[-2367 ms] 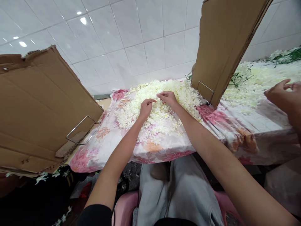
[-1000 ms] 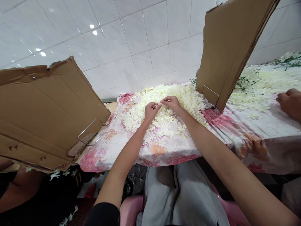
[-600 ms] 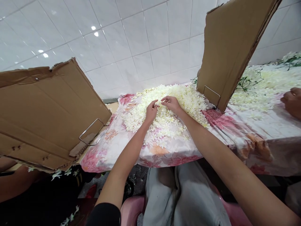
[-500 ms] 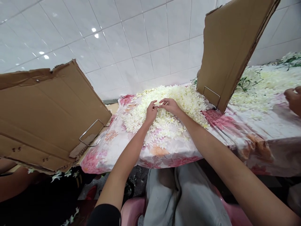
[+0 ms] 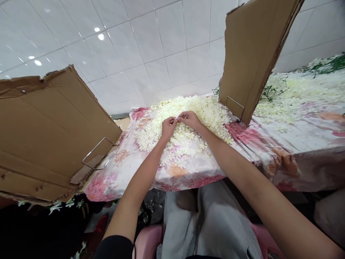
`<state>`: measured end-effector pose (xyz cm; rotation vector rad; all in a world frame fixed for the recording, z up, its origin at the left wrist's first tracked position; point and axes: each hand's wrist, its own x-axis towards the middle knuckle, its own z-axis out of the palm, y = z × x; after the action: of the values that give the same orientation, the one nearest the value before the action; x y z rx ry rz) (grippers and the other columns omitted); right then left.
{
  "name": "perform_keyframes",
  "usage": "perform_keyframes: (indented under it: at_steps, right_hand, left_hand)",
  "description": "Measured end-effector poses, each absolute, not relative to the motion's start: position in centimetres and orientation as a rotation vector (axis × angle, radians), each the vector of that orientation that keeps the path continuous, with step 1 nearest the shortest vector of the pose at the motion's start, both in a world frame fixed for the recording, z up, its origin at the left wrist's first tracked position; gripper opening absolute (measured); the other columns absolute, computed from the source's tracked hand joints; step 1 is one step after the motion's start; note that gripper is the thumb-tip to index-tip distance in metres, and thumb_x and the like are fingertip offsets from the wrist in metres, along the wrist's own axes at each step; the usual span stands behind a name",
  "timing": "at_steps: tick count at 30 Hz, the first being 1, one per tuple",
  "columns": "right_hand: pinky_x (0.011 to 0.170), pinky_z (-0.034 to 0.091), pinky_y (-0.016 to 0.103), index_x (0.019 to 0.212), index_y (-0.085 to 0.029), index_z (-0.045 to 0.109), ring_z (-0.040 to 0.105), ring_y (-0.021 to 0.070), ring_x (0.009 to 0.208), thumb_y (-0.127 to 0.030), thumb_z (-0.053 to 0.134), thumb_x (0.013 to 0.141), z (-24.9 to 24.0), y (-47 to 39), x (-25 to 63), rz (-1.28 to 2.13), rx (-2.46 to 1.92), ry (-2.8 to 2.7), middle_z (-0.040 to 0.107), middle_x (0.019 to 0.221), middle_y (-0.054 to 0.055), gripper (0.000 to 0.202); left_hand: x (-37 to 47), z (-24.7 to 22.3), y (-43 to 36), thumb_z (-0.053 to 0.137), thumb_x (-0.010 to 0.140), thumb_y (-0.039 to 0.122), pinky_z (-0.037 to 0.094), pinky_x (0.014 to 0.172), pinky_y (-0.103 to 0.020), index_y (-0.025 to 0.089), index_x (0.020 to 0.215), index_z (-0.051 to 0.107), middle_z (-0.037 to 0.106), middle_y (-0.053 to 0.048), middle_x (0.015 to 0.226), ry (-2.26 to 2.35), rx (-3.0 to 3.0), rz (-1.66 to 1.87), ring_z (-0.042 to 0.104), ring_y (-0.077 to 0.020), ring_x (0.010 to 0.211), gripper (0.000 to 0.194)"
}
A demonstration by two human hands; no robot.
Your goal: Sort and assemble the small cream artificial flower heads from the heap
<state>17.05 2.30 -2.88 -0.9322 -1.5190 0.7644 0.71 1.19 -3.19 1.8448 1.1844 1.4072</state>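
Note:
My left hand (image 5: 168, 126) and my right hand (image 5: 188, 119) meet over the pile of pale cream flowers (image 5: 207, 109) on the floral tablecloth (image 5: 107, 183). Fingertips of both hands are pinched together, almost touching. Between them is a small white flower (image 5: 177, 118), mostly covered by the fingers. Loose blossoms lie spread beneath my wrists and towards the table's front edge.
Cardboard panels stand on the left (image 5: 54, 129) and right (image 5: 250, 54), each with a wire bracket at its foot. Past the right panel lie more flowers (image 5: 296, 93) and green stems (image 5: 269, 92). A white tiled wall (image 5: 167, 32) rises behind the table.
My fingers have closed from a looser, more spread pose into tight pinches at the flower. The camera view has shifted slightly, and the other person's hand at the right has left the picture.

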Motion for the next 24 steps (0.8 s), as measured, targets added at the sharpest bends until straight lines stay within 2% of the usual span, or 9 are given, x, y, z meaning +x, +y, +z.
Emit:
perform_keyframes:
  at_steps: [4, 9, 17, 24]
  right_hand:
    - [0.061, 0.043, 0.024, 0.074, -0.018, 0.077, 0.060, 0.0148, 0.066, -0.031, 0.078, 0.072, -2.99, 2.36, 17.14, 0.723, -0.939, -1.542, 0.072, 0.070, 0.003, 0.014]
    - [0.061, 0.041, 0.025, 0.074, -0.018, 0.079, 0.057, 0.0145, 0.065, -0.033, 0.077, 0.072, -3.22, 2.63, 17.23, 0.666, -0.983, -1.554, 0.070, 0.068, 0.002, 0.015]
    - [0.066, 0.045, 0.028, 0.075, -0.018, 0.077, 0.062, 0.0174, 0.071, -0.030, 0.072, 0.076, -2.91, 2.26, 17.56, 0.634, -1.001, -1.549, 0.074, 0.075, 0.004, 0.013]
    - [0.065, 0.047, 0.031, 0.078, -0.018, 0.076, 0.064, 0.0202, 0.073, -0.035, 0.070, 0.079, -3.05, 2.76, 17.97, 0.556, -1.068, -1.479, 0.073, 0.077, 0.005, 0.019]
  left_hand:
    - [0.68, -3.16, 0.89, 0.079, 0.086, 0.044, 0.056, 0.077, -0.032, 0.017, 0.085, 0.072, 0.080, -0.009, 0.085, 1.161, 1.825, 1.422, 0.077, -0.0241, 0.087, 0.027]
    - [0.59, -3.10, 0.54, 0.078, 0.086, 0.045, 0.055, 0.075, -0.031, 0.018, 0.082, 0.070, 0.080, -0.009, 0.084, 1.191, 1.813, 1.435, 0.078, -0.0239, 0.086, 0.028]
    - [0.58, -3.32, 0.65, 0.084, 0.077, 0.058, 0.046, 0.061, -0.027, 0.020, 0.072, 0.058, 0.070, -0.002, 0.063, 1.161, 1.824, 1.445, 0.074, -0.0210, 0.068, 0.046]
    - [0.58, -3.44, 0.79, 0.077, 0.085, 0.044, 0.045, 0.062, -0.026, 0.020, 0.086, 0.064, 0.074, -0.002, 0.072, 1.167, 1.832, 1.450, 0.068, -0.0170, 0.066, 0.027]
